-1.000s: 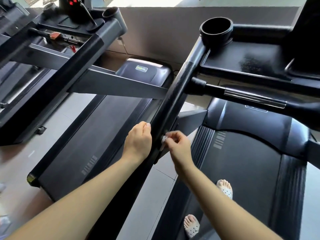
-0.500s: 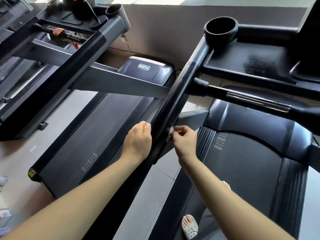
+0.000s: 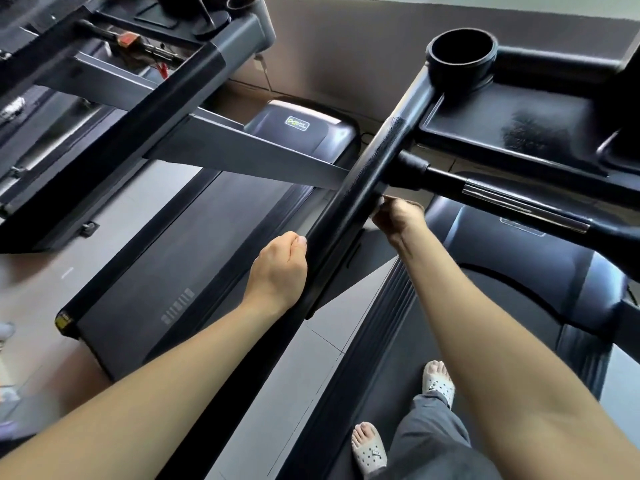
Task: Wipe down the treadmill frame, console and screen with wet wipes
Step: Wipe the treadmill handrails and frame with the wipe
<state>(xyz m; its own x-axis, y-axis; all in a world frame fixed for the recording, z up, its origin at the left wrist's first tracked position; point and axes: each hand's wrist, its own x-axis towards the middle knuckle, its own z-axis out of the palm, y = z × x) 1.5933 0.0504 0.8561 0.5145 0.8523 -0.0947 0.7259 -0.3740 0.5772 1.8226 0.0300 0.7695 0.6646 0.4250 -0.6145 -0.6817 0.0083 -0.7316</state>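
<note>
Fingers of the left hand [image 3: 278,271] are curled tight against the left side of the black handrail [image 3: 360,188], gripping it, thumb tip up by the rail's edge. That is how I read it from the head camera, the only view I have. On the rail's other side, the right hand [image 3: 398,218] pinches a wet wipe [image 3: 381,201]. Only a small white corner of it shows, pressed against the rail just below where the cross handle [image 3: 519,207] with its metal strip joins. The handrail runs diagonally from the lower left up to the cup holder [image 3: 460,53], with the console tray [image 3: 512,133] beside it; the tray's surface looks streaked. Below, I see two feet in white sandals [image 3: 438,379] and a grey trouser leg [image 3: 433,441] on the treadmill belt [image 3: 485,306]. To the left stands a second treadmill [image 3: 180,251], separated by a strip of tiled floor [image 3: 311,358]. Its far edge is blurred.
</note>
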